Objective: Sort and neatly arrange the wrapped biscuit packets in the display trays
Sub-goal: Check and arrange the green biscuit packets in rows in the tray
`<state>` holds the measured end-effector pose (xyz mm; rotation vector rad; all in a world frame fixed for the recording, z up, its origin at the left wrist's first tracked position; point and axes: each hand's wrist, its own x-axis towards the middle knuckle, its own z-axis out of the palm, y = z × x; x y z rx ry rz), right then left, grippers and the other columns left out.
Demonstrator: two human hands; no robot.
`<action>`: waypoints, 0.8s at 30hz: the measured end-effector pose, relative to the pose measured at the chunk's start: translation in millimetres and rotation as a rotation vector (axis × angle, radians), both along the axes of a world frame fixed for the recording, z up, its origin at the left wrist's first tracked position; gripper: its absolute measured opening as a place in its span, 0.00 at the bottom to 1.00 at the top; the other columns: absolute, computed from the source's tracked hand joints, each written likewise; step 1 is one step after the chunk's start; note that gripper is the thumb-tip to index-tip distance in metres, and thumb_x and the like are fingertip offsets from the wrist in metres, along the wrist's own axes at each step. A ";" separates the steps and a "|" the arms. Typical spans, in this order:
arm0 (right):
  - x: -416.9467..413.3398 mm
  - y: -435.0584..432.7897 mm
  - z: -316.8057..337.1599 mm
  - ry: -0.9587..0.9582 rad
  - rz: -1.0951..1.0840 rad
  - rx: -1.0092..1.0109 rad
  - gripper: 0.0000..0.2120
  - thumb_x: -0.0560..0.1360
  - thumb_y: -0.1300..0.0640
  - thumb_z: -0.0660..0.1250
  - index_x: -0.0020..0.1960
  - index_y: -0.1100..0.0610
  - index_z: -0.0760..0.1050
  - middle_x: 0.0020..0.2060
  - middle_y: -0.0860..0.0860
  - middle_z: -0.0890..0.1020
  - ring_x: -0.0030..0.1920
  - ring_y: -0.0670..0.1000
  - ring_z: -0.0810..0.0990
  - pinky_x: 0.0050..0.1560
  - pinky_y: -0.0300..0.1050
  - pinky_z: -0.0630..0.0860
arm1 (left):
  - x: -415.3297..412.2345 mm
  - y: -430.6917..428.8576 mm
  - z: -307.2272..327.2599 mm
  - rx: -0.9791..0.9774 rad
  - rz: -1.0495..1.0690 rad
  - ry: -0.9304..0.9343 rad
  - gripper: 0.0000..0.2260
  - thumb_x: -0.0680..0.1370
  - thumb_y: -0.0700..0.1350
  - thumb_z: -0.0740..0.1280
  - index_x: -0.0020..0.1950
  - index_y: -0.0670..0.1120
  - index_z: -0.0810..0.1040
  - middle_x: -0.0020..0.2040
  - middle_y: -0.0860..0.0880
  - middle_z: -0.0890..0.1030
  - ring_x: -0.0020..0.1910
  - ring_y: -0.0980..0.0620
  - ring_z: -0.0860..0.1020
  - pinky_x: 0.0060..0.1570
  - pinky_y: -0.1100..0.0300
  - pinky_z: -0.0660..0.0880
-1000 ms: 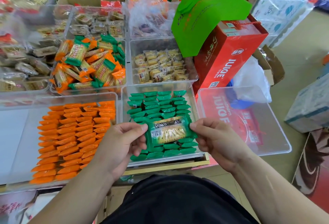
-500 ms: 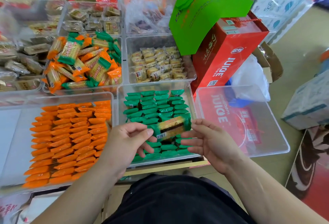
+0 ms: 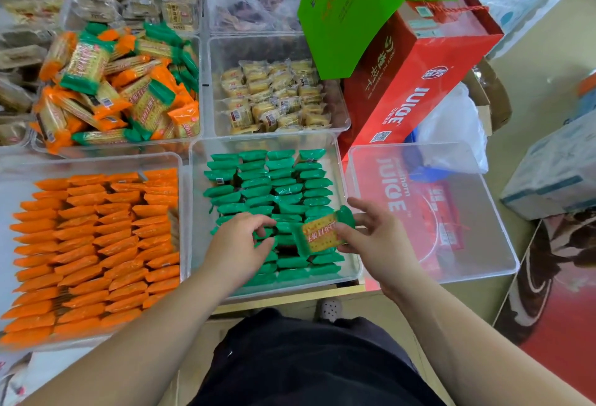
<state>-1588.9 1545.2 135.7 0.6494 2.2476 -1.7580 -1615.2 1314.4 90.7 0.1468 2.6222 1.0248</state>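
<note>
Wrapping on the green packet (image 3: 319,235) looks glossy and thin, so we judge it light, a little slippery, and brittle inside. The square biscuits showing through its clear window would crack under a hard squeeze. Our right hand (image 3: 374,241) has it by the crimped right end, thumb and curled fingers pinching there while the forefinger stands out straight above. The packet hangs tilted just over the near right part of the green tray (image 3: 198,205), above rows of like packets standing on edge. Our left hand (image 3: 238,241) is down among those rows, fingers bent onto them; whether it pinches one or only presses them apart we cannot tell. The flat sides seem the better place to take hold, gently and across the width, since the crimped ends are floppy and let the packet swing. To slot it in on edge we would want a gap opened first, then a soft push, not a shove. The orange tray (image 3: 96,160) just beside holds similar tidy rows.
</note>
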 end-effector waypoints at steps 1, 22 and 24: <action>-0.4 0.3 -7.6 0.038 0.085 0.134 0.18 0.74 0.57 0.75 0.64 0.51 0.78 0.48 0.51 0.86 0.44 0.50 0.86 0.46 0.49 0.84 | -4.8 1.6 -9.8 -0.075 -0.040 0.020 0.13 0.77 0.48 0.72 0.62 0.54 0.81 0.46 0.57 0.75 0.46 0.56 0.75 0.44 0.62 0.70; 8.1 -27.7 -45.5 0.375 0.840 0.617 0.16 0.70 0.59 0.71 0.57 0.58 0.84 0.48 0.52 0.84 0.45 0.53 0.83 0.45 0.44 0.82 | -25.8 13.2 -34.8 -0.062 -0.049 0.155 0.02 0.74 0.43 0.75 0.45 0.45 0.86 0.46 0.50 0.82 0.48 0.49 0.78 0.49 0.55 0.74; 4.8 -29.4 -46.1 0.367 0.868 0.636 0.16 0.71 0.60 0.71 0.58 0.58 0.84 0.49 0.53 0.84 0.45 0.55 0.84 0.45 0.45 0.81 | -27.0 6.2 -22.7 0.002 0.047 0.126 0.03 0.75 0.43 0.75 0.47 0.45 0.86 0.46 0.52 0.82 0.45 0.53 0.78 0.46 0.62 0.71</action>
